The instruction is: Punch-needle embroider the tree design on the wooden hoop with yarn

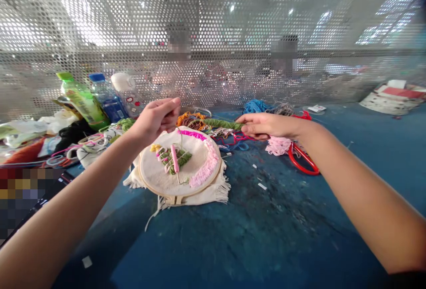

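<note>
My left hand [159, 116] is closed in a pinch above the embroidery hoop, with a thin green strand hanging below its fingers. In my right hand [266, 125] is one end of a skein of green yarn [221, 123], its fingers closed around it. The embroidery hoop [146, 182] lies on the table with white cloth stretched in it. Pink and magenta yarn loops [209, 160] curve along its right side, and a green patch [184, 158] sits near the middle. On that patch rests a pink-handled punch needle [175, 158], its metal tip toward me.
Red-handled scissors [304, 160] and pink yarn [278, 145] lie under my right forearm. Orange yarn [191, 120] and blue yarn [255, 106] are behind the hoop. Bottles [81, 103] stand at the left, a fabric basket [392, 98] at the far right. A perforated metal panel [213, 36] rises behind.
</note>
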`<state>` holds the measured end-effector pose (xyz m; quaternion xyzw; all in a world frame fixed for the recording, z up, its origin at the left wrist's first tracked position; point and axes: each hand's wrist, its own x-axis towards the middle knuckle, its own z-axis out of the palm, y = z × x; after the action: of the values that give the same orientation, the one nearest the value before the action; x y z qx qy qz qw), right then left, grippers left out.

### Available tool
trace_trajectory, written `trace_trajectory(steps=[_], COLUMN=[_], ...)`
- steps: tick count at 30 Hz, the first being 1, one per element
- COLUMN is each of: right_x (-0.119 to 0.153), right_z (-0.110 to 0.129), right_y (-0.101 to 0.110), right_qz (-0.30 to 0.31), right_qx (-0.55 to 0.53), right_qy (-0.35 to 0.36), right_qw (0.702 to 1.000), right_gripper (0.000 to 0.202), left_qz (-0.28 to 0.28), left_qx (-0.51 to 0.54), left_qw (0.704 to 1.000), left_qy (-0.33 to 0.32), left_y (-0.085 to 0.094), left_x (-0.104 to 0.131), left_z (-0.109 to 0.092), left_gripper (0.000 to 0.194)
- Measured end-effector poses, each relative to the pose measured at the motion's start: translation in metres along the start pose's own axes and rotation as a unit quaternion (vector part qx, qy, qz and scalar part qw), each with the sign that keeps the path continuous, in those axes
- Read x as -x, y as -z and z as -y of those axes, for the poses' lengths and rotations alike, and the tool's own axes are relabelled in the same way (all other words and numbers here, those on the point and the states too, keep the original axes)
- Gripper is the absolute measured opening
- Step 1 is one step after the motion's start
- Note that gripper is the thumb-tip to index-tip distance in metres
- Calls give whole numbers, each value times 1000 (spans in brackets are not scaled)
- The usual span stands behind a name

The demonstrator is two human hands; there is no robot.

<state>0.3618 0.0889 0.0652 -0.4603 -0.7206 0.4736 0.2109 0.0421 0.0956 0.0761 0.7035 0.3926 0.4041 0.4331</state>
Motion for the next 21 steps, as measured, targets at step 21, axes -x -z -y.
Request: trace_trajectory(steps=[21], right_x=[-22], right_z=[-22], right_y=[31], right_qz=[-345], right_qx=[-367], right_qy=[83], right_qw=[860], right_gripper=[8], left_qz=[42], left_qx=[141], left_qw=[988], left_qy=[-41], left_y=[46], left_x=[19], left_z=[-29], left_gripper=[34])
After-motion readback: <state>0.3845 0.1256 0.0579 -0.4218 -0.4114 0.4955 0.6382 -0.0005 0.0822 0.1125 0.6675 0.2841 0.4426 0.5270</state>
